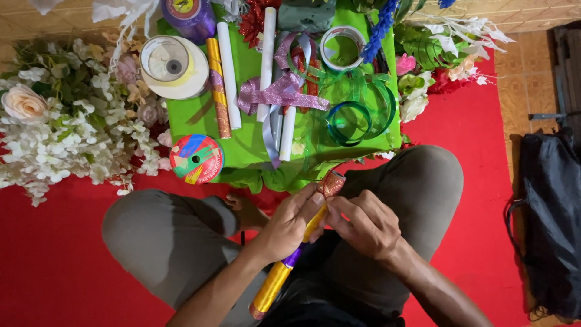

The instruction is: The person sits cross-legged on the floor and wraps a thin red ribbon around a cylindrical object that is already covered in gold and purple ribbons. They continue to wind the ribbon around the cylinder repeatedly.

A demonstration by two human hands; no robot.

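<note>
I sit cross-legged on a red floor mat [54,260]. Both hands grip a long stick wrapped in gold ribbon [272,284] with a purple band and a red glittery top end [331,183]. My left hand [289,225] wraps around the stick's upper part, thumb near the red tip. My right hand [362,223] pinches the stick from the right, just below the red tip. The stick slants from my lap up toward the green cloth [200,118].
On the green cloth lie white rolled sticks [229,72], a gold wrapped stick [218,91], purple glitter ribbon [281,94], green ribbon coils [351,121], tape rolls [174,65] and a multicoloured ribbon spool [195,159]. Artificial flowers [60,121] lie left and upper right. A black bag [554,224] sits right.
</note>
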